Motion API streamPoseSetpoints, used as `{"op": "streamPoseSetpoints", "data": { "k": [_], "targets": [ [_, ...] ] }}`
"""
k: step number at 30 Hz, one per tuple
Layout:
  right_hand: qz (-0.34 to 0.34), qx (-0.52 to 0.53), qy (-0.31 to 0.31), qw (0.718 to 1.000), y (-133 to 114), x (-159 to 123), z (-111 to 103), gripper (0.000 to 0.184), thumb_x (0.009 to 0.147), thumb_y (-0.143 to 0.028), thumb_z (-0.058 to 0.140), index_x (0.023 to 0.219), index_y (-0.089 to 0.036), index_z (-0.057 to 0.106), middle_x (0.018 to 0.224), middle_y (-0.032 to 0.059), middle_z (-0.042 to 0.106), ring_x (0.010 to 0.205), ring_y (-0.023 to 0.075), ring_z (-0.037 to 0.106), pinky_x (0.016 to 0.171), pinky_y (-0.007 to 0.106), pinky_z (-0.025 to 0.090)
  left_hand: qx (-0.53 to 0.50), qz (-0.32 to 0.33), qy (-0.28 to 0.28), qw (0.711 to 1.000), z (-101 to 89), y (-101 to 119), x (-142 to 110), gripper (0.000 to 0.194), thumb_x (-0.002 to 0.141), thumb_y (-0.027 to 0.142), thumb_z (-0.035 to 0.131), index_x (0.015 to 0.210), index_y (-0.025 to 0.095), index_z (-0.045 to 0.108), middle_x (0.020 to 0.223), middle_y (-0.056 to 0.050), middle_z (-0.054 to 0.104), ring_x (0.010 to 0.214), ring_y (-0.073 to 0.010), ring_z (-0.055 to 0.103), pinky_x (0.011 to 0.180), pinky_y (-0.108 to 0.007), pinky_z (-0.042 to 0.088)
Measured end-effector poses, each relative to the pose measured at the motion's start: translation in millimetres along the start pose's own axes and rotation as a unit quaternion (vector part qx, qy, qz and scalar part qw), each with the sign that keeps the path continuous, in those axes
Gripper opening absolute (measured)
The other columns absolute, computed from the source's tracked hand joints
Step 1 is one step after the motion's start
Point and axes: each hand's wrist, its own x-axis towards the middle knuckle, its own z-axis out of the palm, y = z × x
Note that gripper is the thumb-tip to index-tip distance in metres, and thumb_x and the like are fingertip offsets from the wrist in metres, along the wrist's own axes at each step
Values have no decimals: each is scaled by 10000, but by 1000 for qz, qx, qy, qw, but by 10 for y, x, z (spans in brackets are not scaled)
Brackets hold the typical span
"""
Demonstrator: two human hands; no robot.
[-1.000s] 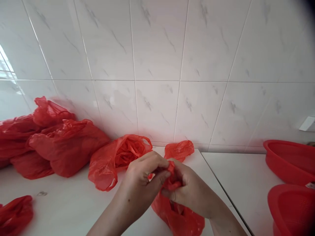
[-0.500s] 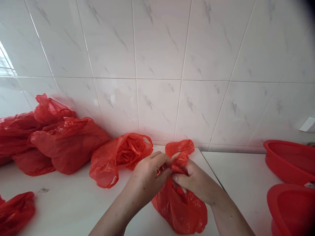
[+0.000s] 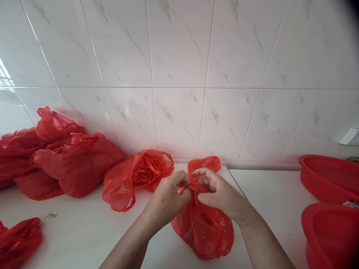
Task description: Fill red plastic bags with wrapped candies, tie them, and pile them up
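Observation:
A red plastic bag lies on the white tabletop in front of me, its upper part gathered into a twist. My left hand is closed, pinching that gathered part between thumb and fingers. Close beside it on the right, my right hand has its thumb and forefinger apart around the twist. Its other fingers are loosely curled, and I see no plastic gripped in them. Another piece of red plastic shows just behind the hands, against the wall. Whether it belongs to the same bag I cannot tell.
Left of the hands lies an open red bag stuffed with crumpled red plastic. Several filled red bags are heaped along the tiled wall. More red plastic lies front left. Two red plastic baskets stand at right.
My right hand has loosened from the bag's gathered top, and its fingers have spread. The left hand keeps its pinch. The bunched plastic that stuck up between the hands has gone down.

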Motion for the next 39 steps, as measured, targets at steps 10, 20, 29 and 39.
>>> {"op": "streamPoseSetpoints", "data": {
  "k": [10,20,29,39],
  "targets": [
    [14,-295,149,944,186,111,102,317,720,-118,412,868,-274,643,703,-29,621,618,130,535,543,264,379,160,27,27,986,163,-36,-2,112,720,117,430,669,216,415,570,58,485,524,-100,385,441,-218,210],
    [-9,27,87,996,158,136,-24,339,798,-307,509,1082,-202,661,958,45,681,872,174,612,766,304,471,182,99,46,977,93,-14,24,148,732,62,441,674,197,427,741,16,515,680,-120,453,559,-220,326],
    [90,-112,281,949,1081,525,-397,172,638,-195,534,714,-176,687,785,62,684,698,180,606,679,286,448,104,130,-266,950,-124,-67,-467,244,626,-57,467,630,180,406,766,49,546,721,-88,471,618,-190,361],
    [92,-53,251,962,1374,373,-416,326,720,-492,514,777,-192,630,571,13,574,525,159,515,516,278,424,-2,79,-112,991,169,-221,-376,766,609,436,785,1294,289,475,1421,-103,363,1275,-317,376,1005,-427,384]
  ]
}}
